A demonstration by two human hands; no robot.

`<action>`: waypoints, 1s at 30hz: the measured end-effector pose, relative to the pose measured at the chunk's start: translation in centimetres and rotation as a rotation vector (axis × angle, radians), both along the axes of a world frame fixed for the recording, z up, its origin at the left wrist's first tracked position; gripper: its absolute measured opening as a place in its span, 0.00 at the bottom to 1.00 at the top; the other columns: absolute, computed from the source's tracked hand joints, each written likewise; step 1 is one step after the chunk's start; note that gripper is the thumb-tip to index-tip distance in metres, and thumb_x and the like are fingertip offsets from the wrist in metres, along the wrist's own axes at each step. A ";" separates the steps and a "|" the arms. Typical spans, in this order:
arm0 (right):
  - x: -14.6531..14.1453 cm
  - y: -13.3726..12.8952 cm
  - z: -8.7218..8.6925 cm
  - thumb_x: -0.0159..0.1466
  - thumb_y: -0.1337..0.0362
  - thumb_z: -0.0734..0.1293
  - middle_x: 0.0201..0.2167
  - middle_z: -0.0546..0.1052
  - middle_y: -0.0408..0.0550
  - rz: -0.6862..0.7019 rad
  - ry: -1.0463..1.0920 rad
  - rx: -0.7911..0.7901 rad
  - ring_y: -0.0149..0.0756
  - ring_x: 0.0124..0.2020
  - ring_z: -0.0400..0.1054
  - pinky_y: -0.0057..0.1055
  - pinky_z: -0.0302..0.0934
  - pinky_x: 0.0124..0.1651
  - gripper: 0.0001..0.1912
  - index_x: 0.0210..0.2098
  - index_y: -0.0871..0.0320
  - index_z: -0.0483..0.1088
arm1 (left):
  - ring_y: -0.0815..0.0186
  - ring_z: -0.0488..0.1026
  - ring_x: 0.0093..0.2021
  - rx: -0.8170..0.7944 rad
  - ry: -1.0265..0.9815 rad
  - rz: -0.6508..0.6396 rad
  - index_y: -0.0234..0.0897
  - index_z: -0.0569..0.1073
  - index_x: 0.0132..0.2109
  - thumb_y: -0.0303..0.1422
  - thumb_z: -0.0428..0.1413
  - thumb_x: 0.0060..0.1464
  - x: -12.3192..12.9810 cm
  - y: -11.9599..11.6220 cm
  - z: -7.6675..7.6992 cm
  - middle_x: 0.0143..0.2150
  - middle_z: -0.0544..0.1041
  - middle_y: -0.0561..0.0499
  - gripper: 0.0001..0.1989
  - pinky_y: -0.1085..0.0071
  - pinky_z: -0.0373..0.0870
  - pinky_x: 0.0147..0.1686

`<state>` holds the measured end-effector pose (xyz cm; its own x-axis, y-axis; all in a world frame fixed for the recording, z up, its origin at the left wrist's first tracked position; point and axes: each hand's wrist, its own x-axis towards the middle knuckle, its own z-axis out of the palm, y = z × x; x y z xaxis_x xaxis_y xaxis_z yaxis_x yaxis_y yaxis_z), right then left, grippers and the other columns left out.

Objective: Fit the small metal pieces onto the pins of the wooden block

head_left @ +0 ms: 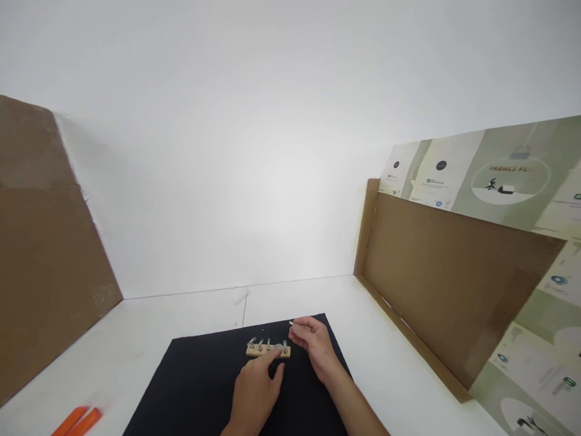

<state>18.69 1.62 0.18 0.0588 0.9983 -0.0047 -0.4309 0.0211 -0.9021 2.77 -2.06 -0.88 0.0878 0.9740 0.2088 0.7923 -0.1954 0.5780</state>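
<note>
A light wooden block (268, 350) lies on a black mat (206, 381), with several metal bolts standing in a row along it. My left hand (255, 395) is at the block's front edge, its index finger reaching onto the wood and covering part of the row. Just above the block's right end, my right hand (313, 346) pinches a small pale piece (291, 324) between its thumb and fingertips. That piece is too small to identify, and it is apart from the block.
The mat lies on a white table (385, 363). Brown cardboard panels (45, 254) stand at the left, and another cardboard panel (454, 284) with printed sheets stands at the right. Orange sticks (77, 422) lie at the lower left table edge.
</note>
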 end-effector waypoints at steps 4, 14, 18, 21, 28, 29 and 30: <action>0.2 0.0 0.2 0.45 0.59 0.80 0.27 0.79 0.48 -0.003 0.078 -0.013 0.35 0.30 0.73 0.32 0.65 0.41 0.18 0.29 0.62 0.74 | 0.62 0.76 0.29 0.087 -0.229 -0.033 0.45 0.80 0.38 0.35 0.54 0.54 -0.4 0.4 0.1 0.33 0.82 0.52 0.09 0.68 0.71 0.34; 0.0 -0.2 0.7 0.44 0.60 0.81 0.25 0.77 0.44 0.015 0.175 0.003 0.32 0.27 0.71 0.32 0.66 0.39 0.19 0.30 0.60 0.75 | 0.70 0.69 0.19 -0.171 -0.964 -0.168 0.35 0.71 0.39 0.48 0.59 0.49 0.5 0.7 1.1 0.33 0.79 0.48 0.20 0.75 0.61 0.17; 0.0 -0.4 1.2 0.44 0.60 0.81 0.25 0.77 0.45 0.033 0.175 0.021 0.33 0.28 0.71 0.33 0.67 0.41 0.18 0.29 0.61 0.75 | 0.74 0.66 0.17 -0.215 -1.153 -0.124 0.34 0.70 0.42 0.50 0.59 0.48 0.4 1.2 1.1 0.32 0.77 0.51 0.24 0.76 0.58 0.16; 0.0 -0.5 1.5 0.43 0.61 0.81 0.26 0.79 0.47 0.053 0.176 0.009 0.33 0.29 0.72 0.34 0.66 0.43 0.18 0.30 0.62 0.76 | 0.76 0.61 0.17 -0.268 -1.268 -0.108 0.34 0.71 0.41 0.50 0.59 0.50 0.3 1.2 1.1 0.28 0.73 0.55 0.23 0.77 0.55 0.17; -0.6 -1.0 1.5 0.44 0.60 0.81 0.30 0.81 0.52 0.123 0.109 0.042 0.38 0.33 0.74 0.36 0.65 0.44 0.20 0.33 0.62 0.78 | 0.76 0.57 0.19 -0.284 -1.327 -0.113 0.34 0.71 0.38 0.48 0.58 0.52 0.5 0.9 1.4 0.22 0.66 0.59 0.20 0.77 0.54 0.20; -0.7 -1.0 1.5 0.44 0.59 0.80 0.30 0.81 0.52 0.129 0.089 0.052 0.38 0.32 0.74 0.35 0.65 0.43 0.19 0.33 0.62 0.78 | 0.75 0.57 0.18 -0.266 -1.300 -0.106 0.34 0.71 0.37 0.49 0.58 0.52 0.6 0.8 1.5 0.21 0.65 0.59 0.20 0.77 0.54 0.19; -0.9 -1.1 1.5 0.45 0.59 0.80 0.29 0.81 0.52 0.133 0.071 0.061 0.37 0.31 0.74 0.35 0.65 0.42 0.19 0.33 0.62 0.78 | 0.75 0.57 0.18 -0.250 -1.269 -0.097 0.34 0.71 0.36 0.49 0.58 0.52 0.6 0.7 1.6 0.20 0.65 0.59 0.20 0.77 0.54 0.19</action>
<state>17.83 0.53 1.66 -0.0724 0.9958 0.0562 -0.4960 0.0130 -0.8682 3.39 -1.38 0.68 0.0354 0.9993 0.0118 -0.3440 0.0011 0.9390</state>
